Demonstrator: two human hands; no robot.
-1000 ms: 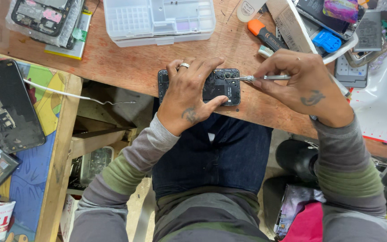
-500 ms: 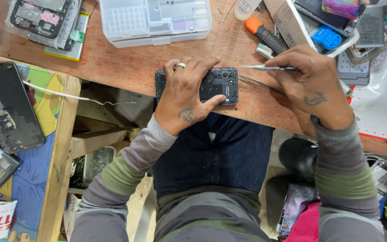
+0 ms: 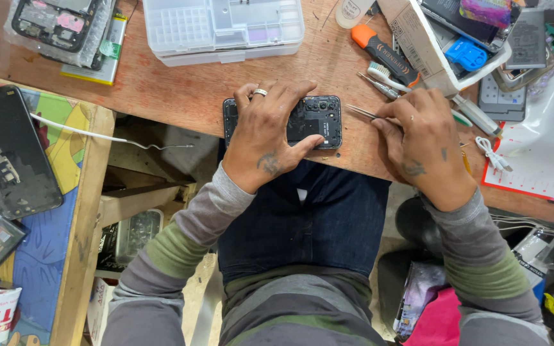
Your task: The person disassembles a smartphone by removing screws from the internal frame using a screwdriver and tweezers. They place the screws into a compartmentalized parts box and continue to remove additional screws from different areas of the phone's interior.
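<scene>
As we look down from the head camera, our left hand (image 3: 269, 142) lies flat over the black opened smartphone with its back cover off (image 3: 314, 120), fingers spread across its left half and thumb braced against its lower edge, pinning it to the worn reddish wooden desk (image 3: 181, 83) just at the near edge, above our lap. Our right hand (image 3: 418, 138) has its grip pressed together on thin silver metal tweezers (image 3: 361, 113), whose tips point left and sit just beside the phone's right edge, not quite touching it as far as we can tell. We judge the step to be fine work on the exposed internals, and the next move calls for a steady, small approach of the tips while the left hand keeps the phone from sliding. The phone shows a dark inner frame, a camera cluster near its top edge and small shielded parts; its left portion is hidden under our hand. A clear plastic compartment box (image 3: 222, 25) sits behind, and an orange-handled screwdriver (image 3: 379, 54) lies near.
</scene>
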